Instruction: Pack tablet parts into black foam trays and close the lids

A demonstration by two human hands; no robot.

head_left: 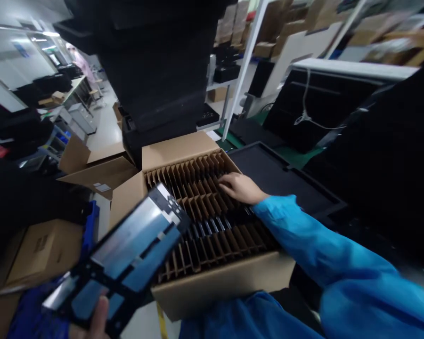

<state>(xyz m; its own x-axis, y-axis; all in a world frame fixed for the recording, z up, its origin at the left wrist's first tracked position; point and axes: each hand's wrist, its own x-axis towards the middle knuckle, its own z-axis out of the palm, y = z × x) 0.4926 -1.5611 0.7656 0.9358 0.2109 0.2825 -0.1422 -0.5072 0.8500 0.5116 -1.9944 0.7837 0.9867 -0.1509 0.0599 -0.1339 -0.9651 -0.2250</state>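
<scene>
My left hand [98, 316], low at the left, grips the near end of a flat black panel [122, 278] with shiny blue-grey rectangles; its thumb lies across the face. The panel is tilted, its far end over the left side of an open cardboard box [222, 275]. Inside that box, rows of cardboard dividers [207, 207] form narrow slots, and dark flat pieces [212, 227] stand in some. My right hand [243, 187], in a blue sleeve, reaches over the box's right side. Its fingers are bent together at the divider tops; what they pinch is hidden.
Another open cardboard box [99, 165] sits at the far left, and a closed-looking carton [38, 249] beside a blue crate edge. Right of the box lies a black tray [268, 174]. A tall black-covered stack [159, 70] stands behind. A person [81, 63] is far down the aisle.
</scene>
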